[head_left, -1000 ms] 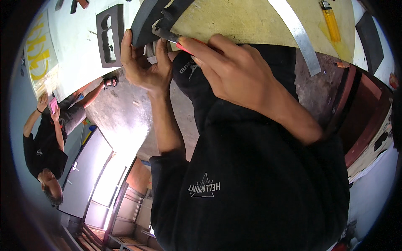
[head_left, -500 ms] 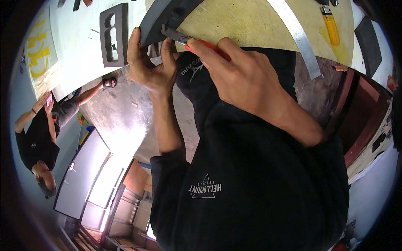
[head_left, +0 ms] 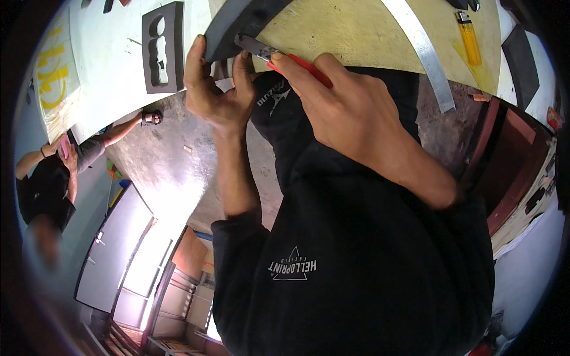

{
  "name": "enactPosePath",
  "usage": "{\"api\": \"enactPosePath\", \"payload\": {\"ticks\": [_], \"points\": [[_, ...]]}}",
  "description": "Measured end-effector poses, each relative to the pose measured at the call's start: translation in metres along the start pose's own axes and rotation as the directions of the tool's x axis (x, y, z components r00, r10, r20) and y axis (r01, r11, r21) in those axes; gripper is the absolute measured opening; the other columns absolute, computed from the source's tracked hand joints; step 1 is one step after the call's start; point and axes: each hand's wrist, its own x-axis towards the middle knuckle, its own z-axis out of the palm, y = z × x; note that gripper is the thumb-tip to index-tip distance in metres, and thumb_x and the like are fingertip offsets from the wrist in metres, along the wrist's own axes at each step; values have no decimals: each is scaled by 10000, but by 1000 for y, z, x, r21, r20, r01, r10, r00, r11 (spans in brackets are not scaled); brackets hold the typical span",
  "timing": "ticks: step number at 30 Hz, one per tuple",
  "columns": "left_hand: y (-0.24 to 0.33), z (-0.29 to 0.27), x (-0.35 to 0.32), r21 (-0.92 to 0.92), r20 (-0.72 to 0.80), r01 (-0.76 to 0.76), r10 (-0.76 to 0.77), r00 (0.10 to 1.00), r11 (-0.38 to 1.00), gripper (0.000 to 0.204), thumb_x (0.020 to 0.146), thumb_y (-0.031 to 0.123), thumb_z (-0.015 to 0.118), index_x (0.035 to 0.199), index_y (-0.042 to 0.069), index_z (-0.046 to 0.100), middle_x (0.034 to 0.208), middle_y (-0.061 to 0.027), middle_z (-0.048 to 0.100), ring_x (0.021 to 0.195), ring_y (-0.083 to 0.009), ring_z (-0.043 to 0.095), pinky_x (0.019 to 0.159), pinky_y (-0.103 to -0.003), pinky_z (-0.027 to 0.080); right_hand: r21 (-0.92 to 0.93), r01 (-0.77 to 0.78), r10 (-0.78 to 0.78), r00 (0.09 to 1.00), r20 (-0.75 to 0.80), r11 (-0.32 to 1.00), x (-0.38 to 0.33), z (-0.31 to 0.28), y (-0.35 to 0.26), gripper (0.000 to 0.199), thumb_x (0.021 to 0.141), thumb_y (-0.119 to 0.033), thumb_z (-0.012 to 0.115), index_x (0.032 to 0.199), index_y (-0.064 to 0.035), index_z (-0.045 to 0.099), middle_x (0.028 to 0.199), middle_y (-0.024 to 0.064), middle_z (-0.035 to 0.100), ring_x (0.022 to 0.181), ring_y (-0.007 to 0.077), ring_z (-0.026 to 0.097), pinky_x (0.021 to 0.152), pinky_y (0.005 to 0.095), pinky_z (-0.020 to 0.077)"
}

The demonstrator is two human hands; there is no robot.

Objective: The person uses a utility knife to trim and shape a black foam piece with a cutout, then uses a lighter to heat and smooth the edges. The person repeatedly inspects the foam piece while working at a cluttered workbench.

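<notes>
Pinching the lower edge of the dark foam piece (head_left: 240, 21) between thumb and curled fingers (head_left: 243, 68) of the left hand (head_left: 217, 95), holding it raised just off the near edge of the yellowish worktop (head_left: 350, 35). Wrapping the right hand (head_left: 350, 113) tight around the red-handled utility knife (head_left: 279, 56), index finger lying along the handle, grey blade tip touching the foam's edge right beside the left fingertips.

Judging from this, trimming the foam edge. Doing it well probably means keeping the blade angled away from the left thumb, since blade and fingertips are sitting very close together; drawing in light, shallow passes rather than forcing one deep cut; keeping the foam taut so the edge is not buckling under the blade; steadying the right wrist against the body or the worktop edge. Slipping toward the left fingers looks the main hazard.

Further out: lying on the worktop, a long metal ruler (head_left: 421, 50) to the right, a yellow lighter (head_left: 469, 38) beyond it, a dark foam sheet with shaped cut-outs (head_left: 161, 47) to the left. Standing far left, apart from this work, another person (head_left: 47, 184) with arms raised.
</notes>
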Motion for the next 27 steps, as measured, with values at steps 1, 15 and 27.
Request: {"api": "enactPosePath", "payload": {"ticks": [1,15,27], "points": [[0,0,0,-1,2,8,-8,1000,1000,597,746,-29,772,1261,-87,477,1160,-231,614,938,-280,680,775,-335,575,3,2,-2,1000,-18,1000,1,1,-1,392,874,-158,589,1229,9,579,879,194,598,532,230,654,443,303,523],[0,1,4,-28,-20,-7,6,1000,1000,608,737,-12,785,1262,-80,487,1121,-227,637,907,-261,690,774,-322,570,-95,-22,27,998,53,995,3,-1,-5,412,858,-125,568,1252,-5,563,866,160,580,528,228,644,431,316,512],[-4,3,2,17,-35,-45,45,998,999,596,732,-14,783,1252,-71,497,1102,-228,644,884,-271,698,746,-316,571,-119,-34,43,997,72,992,2,-5,-6,448,835,-111,575,1275,-33,550,884,157,567,554,243,655,447,332,530]]}}
